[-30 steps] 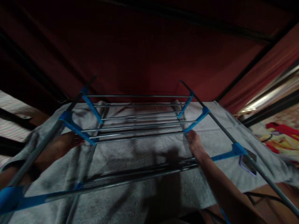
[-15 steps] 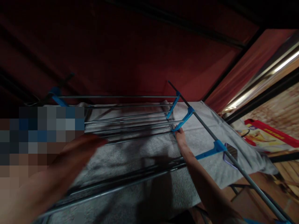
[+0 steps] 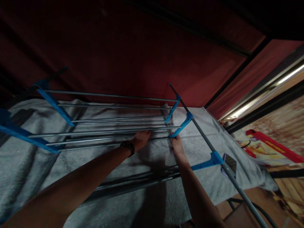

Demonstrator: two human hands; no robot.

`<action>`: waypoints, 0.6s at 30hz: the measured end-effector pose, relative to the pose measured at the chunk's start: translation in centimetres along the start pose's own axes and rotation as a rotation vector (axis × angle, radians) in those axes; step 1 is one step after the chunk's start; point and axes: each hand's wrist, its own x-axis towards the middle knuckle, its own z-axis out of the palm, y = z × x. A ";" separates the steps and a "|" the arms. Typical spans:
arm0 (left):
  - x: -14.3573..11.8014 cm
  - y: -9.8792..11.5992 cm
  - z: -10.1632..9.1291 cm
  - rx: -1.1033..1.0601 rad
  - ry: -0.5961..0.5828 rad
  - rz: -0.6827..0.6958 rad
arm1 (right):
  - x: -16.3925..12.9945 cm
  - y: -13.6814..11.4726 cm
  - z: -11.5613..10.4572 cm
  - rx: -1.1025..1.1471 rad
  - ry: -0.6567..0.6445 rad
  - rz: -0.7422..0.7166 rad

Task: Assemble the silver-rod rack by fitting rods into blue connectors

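Observation:
A folding drying rack (image 3: 106, 131) with grey metal rods and blue plastic joints stands before me, and a grey towel (image 3: 209, 139) lies spread under its rods. My left hand (image 3: 140, 140), with a dark band on the wrist, reaches across and rests on the towel just below the middle rods. My right hand (image 3: 177, 146) sits at the right end of the rods, its fingertips at a blue joint (image 3: 182, 125). Whether either hand grips a rod or the towel is unclear in the dim light.
A dark red wall fills the background. A phone-like object (image 3: 230, 163) lies on the towel beside the rack's right side bar. At the far right lie a red and yellow printed sheet (image 3: 268, 145) and wooden slats (image 3: 288, 198).
My left hand moved from the rack's left side across to the middle, near my right hand. The view shifted rightward; my right hand stayed at the blue joint.

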 end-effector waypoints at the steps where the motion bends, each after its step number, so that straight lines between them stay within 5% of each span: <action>1: 0.4 0.0 0.2 -0.009 -0.004 0.007 | -0.1 0.0 0.1 -0.023 0.031 0.009; 9: 2.4 0.6 0.7 -0.073 0.042 -0.020 | -0.2 -0.1 0.7 -0.052 0.082 0.035; 18: 1.5 2.0 -0.3 -0.082 -0.025 -0.042 | 0.0 -0.9 0.7 0.109 0.045 0.047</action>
